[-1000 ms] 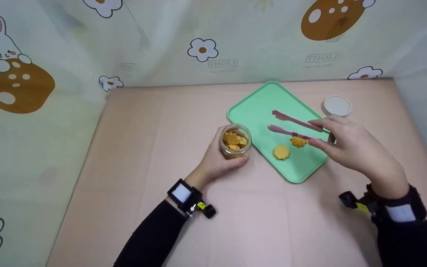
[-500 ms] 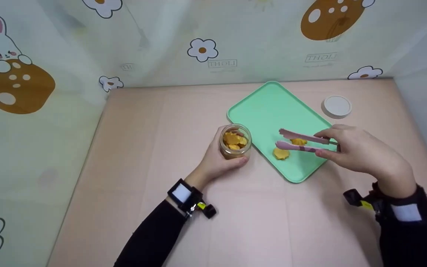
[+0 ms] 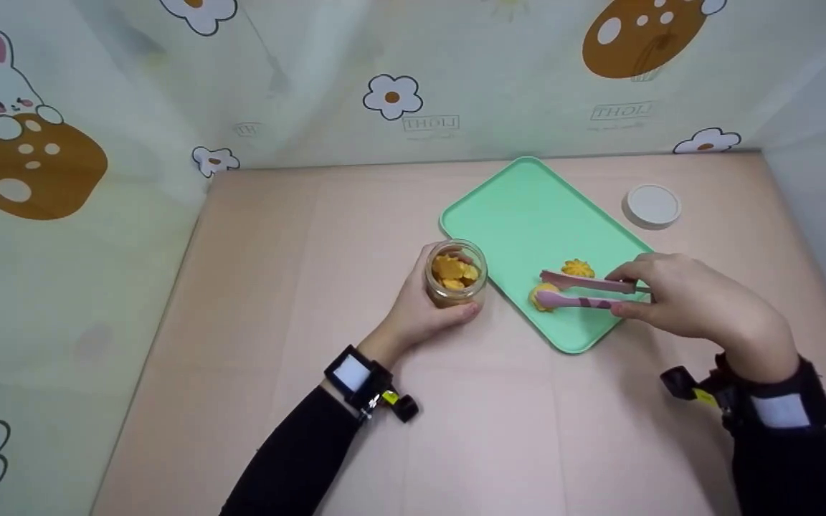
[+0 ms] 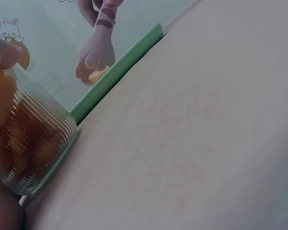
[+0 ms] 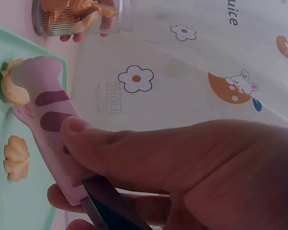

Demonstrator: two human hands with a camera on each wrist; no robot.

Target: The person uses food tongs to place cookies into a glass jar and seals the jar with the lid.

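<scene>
My left hand grips a clear ribbed glass jar, which stands on the table with several golden cookies inside. In my right hand is a pair of pink paw-tipped tongs, pinched between thumb and fingers. The tong tips are spread around a round cookie near the green tray's left edge. Another cookie, ridged like a flower, lies on the green tray just behind the tongs. The right wrist view shows both cookies, the nearer one partly hidden by a paw tip.
A white round lid lies on the pink table beyond the tray's right side. Behind the table hangs a patterned curtain with flowers and rabbits. The jar stands close to the tray's left edge.
My right hand has moved the tongs down and toward the front, from above the tray to the round cookie. My left hand and the jar have stayed put.
</scene>
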